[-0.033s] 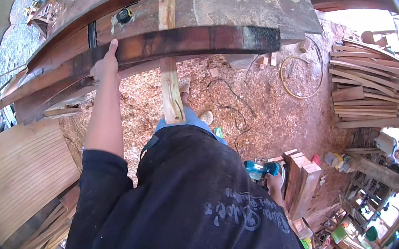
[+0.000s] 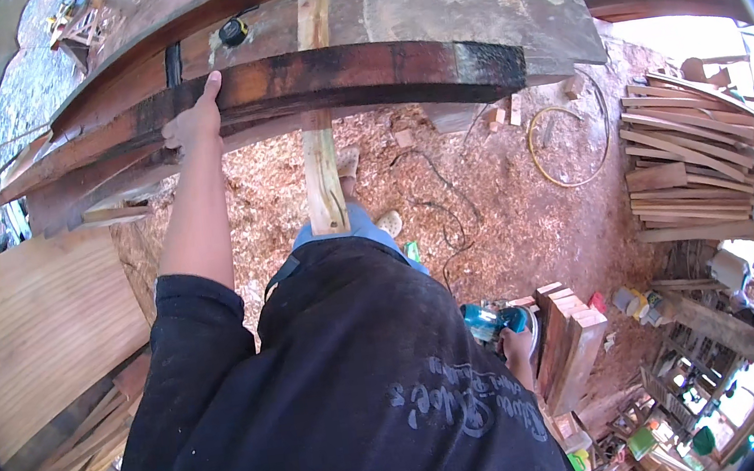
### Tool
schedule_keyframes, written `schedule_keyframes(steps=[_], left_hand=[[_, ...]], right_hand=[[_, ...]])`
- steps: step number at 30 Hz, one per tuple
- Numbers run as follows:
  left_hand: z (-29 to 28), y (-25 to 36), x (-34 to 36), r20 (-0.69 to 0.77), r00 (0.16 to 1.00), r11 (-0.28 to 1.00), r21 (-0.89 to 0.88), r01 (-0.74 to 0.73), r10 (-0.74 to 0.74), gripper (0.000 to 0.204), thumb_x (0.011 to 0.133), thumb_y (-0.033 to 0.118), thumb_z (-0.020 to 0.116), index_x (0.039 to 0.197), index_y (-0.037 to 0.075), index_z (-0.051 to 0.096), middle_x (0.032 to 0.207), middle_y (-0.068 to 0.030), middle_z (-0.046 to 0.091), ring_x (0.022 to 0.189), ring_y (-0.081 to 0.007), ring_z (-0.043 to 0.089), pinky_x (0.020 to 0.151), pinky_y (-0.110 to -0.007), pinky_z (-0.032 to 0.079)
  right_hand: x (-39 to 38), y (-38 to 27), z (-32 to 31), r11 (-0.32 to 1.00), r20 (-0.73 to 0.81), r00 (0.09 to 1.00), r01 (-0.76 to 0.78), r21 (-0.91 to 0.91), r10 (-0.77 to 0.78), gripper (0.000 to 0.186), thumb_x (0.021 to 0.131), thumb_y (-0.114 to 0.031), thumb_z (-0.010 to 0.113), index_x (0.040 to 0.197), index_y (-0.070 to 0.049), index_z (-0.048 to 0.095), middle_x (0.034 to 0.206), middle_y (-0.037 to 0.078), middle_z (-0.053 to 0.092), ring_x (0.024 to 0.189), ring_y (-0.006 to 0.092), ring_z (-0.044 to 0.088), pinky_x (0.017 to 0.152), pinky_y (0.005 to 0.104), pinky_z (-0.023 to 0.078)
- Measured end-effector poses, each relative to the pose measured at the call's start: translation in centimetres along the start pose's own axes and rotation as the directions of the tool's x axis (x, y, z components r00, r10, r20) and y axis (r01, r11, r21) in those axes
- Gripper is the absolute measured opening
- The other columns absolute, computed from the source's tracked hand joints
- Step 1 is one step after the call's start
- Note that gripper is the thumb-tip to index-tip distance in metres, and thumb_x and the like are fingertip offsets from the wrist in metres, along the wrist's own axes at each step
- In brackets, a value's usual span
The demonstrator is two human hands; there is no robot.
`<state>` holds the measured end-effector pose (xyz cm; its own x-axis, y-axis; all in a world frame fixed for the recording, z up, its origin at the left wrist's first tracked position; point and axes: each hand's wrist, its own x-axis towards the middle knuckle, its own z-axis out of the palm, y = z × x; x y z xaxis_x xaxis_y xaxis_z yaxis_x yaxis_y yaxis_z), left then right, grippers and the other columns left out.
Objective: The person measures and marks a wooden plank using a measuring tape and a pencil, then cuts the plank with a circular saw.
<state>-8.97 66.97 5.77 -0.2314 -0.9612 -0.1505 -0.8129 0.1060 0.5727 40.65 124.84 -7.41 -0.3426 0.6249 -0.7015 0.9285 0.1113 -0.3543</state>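
Observation:
A long, curved, dark reddish-brown wooden beam (image 2: 329, 74) lies across a workbench, its right end blackened and rough. My left hand (image 2: 196, 121) is closed around its near edge, left of the middle, with the thumb on top. Under the beam passes a pale wooden strip (image 2: 324, 171), reaching from the bench toward my waist. Down at my right side, my right hand (image 2: 516, 346) grips a teal power tool (image 2: 491, 320) with a rounded metal guard. The tool is beside a stack of wooden blocks (image 2: 571, 343); my shirt partly covers that arm.
A black tape measure (image 2: 232, 31) rests on the weathered bench top (image 2: 462, 4). Shavings cover the floor (image 2: 527, 226), where a cord (image 2: 453, 203) and a yellowish hose loop (image 2: 536, 148) lie. Cut boards (image 2: 692, 159) are piled at right; a broad wooden panel (image 2: 38, 315) stands at left.
The dark beam has shifted slightly away from me and tipped a little, with my left hand still on it. My right hand and the teal tool stay in place.

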Motion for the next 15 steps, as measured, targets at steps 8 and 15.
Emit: schedule_keyframes(steps=[8,15], left_hand=[[3.2,1.0,10.2,0.459,0.284,0.158,0.293,-0.943,0.842,0.076,0.091,0.058,0.072,0.153,0.019,0.05,0.154,-0.0138,0.053,0.134,-0.0356,0.055,0.104,-0.057,0.046],[-1.0,2.3,3.0,0.528,-0.279,-0.112,-0.326,-0.939,0.802,0.088,0.078,0.064,0.081,0.144,0.01,0.058,0.129,-0.0159,0.067,0.121,-0.0363,0.064,0.104,-0.048,0.047]], right_hand=[[-1.9,-2.1,1.8,0.986,0.035,0.993,-0.116,0.12,0.112,0.016,0.08,0.002,0.067,0.096,0.0,0.064,0.068,0.008,0.064,0.049,0.019,0.061,0.045,0.0367,0.05],[-1.9,-2.0,2.3,0.988,0.14,0.988,-0.079,0.135,0.06,0.016,0.082,0.001,0.061,0.097,-0.002,0.065,0.068,0.007,0.062,0.048,0.0207,0.06,0.044,0.0365,0.047]])
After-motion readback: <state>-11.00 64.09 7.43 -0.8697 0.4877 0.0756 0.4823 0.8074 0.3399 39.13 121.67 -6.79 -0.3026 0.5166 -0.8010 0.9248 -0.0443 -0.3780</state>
